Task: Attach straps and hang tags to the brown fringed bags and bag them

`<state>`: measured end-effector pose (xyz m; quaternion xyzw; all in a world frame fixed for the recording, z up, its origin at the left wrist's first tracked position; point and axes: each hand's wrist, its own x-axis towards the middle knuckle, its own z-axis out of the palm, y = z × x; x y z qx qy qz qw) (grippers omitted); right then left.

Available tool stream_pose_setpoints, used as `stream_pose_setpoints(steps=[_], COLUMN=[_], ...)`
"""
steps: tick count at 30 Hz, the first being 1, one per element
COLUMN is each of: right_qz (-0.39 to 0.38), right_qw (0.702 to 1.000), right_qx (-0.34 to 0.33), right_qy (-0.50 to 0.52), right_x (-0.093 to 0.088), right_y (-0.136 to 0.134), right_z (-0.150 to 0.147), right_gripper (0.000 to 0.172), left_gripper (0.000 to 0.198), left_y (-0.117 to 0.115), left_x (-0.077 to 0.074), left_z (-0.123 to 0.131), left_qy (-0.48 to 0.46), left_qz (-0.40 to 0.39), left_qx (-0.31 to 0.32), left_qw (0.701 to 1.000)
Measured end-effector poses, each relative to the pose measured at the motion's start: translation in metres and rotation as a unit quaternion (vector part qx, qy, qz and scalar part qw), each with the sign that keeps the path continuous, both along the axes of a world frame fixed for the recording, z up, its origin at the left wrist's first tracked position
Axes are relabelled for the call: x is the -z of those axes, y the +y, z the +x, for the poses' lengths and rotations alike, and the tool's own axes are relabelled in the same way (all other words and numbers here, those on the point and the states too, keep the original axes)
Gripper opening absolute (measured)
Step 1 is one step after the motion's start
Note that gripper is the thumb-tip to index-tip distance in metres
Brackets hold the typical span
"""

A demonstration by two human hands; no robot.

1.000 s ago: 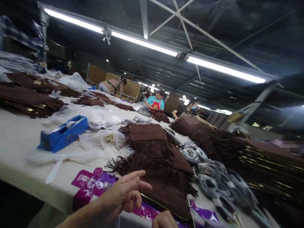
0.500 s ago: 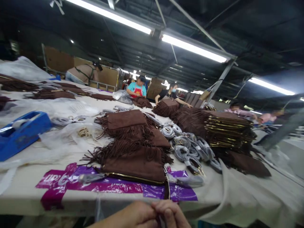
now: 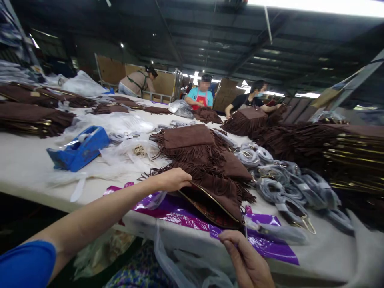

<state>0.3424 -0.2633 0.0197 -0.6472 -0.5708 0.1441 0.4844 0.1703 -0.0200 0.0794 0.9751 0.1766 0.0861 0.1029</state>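
Observation:
A brown fringed bag (image 3: 220, 191) with a gold zip lies at the table's front edge, its mouth gaping and a patterned lining partly visible. My left hand (image 3: 175, 179) is closed on the left end of its opening. Just in front of the bag, my right hand (image 3: 247, 258) is closed, thumb and fingertips together; whatever they pinch is too small to make out. Purple and magenta tape (image 3: 270, 244) covers the table edge beneath the bag. Behind it lie more brown fringed bags (image 3: 187, 138). A plastic-wrapped piece (image 3: 283, 233) rests to its right.
Coiled straps in clear wrap (image 3: 271, 176) are heaped right of the bags. A tall stack of brown bags (image 3: 357, 154) stands further right. At left are a blue tape dispenser (image 3: 79, 148) and clear plastic (image 3: 120, 122). Several people work across the table (image 3: 27, 164).
My hands, together at the bottom before, are now apart. The left has gone up and taken hold of the bag, whose mouth is now open. The view has turned left.

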Motion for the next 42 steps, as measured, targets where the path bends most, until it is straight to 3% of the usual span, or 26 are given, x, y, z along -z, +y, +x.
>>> stream_pose_setpoints(steps=[4,9,11,14,17,20,23,27,32,35,37,39,42], right_qz=[0.038,-0.032,-0.072,-0.119,-0.122,-0.113,-0.122,-0.147,-0.174,-0.174,-0.178,-0.179,-0.174], right_qw=[0.985,0.961,0.962,0.975,0.982,0.981,0.977,0.971,0.967,0.977,0.978,0.977,0.978], right_qx=[-0.092,-0.211,-0.220,-0.172,-0.138,-0.148,-0.154,-0.160,-0.155,-0.114,-0.108,-0.113,-0.116], right_qy=[-0.142,-0.176,-0.147,-0.081,-0.043,-0.056,-0.079,-0.099,-0.099,-0.050,-0.020,0.000,0.008], right_x=[-0.006,0.006,0.005,-0.006,-0.021,-0.036,-0.043,-0.034,-0.020,-0.034,-0.050,-0.064,-0.079], right_y=[0.045,0.079,0.082,0.089,0.099,0.107,0.109,0.102,0.071,0.055,0.050,0.050,0.055], right_z=[-0.004,-0.023,-0.024,-0.019,-0.011,-0.007,-0.007,-0.010,-0.001,0.017,0.030,0.039,0.045], right_gripper=[0.019,0.023,0.022,0.025,0.030,0.031,0.031,0.031,0.033,0.033,0.035,0.036,0.038], left_gripper=[0.023,0.023,0.022,0.024,0.021,0.013,0.024,0.029,0.031,0.023,0.015,0.009,0.007], left_y=[0.007,0.012,0.014,0.016,0.015,0.011,0.007,0.004,-0.006,-0.028,-0.048,-0.070,-0.095], left_x=[-0.017,-0.004,0.004,0.009,0.007,0.002,0.001,0.008,0.011,-0.001,-0.009,-0.010,0.003], left_z=[0.005,0.003,0.001,-0.004,-0.013,-0.025,-0.033,-0.034,-0.034,-0.029,-0.019,0.000,0.039], left_qy=[-0.039,-0.136,-0.158,-0.159,-0.131,-0.068,-0.018,-0.035,-0.029,-0.011,-0.038,-0.041,0.016], left_qz=[-0.073,-0.197,-0.256,-0.299,-0.282,-0.216,-0.149,-0.119,-0.067,0.043,0.091,0.074,0.032], left_qx=[0.022,-0.049,-0.072,-0.078,-0.059,-0.050,-0.069,-0.120,-0.165,-0.126,-0.049,0.050,0.142], left_qw=[0.996,0.970,0.951,0.938,0.949,0.973,0.986,0.985,0.984,0.991,0.994,0.995,0.989])
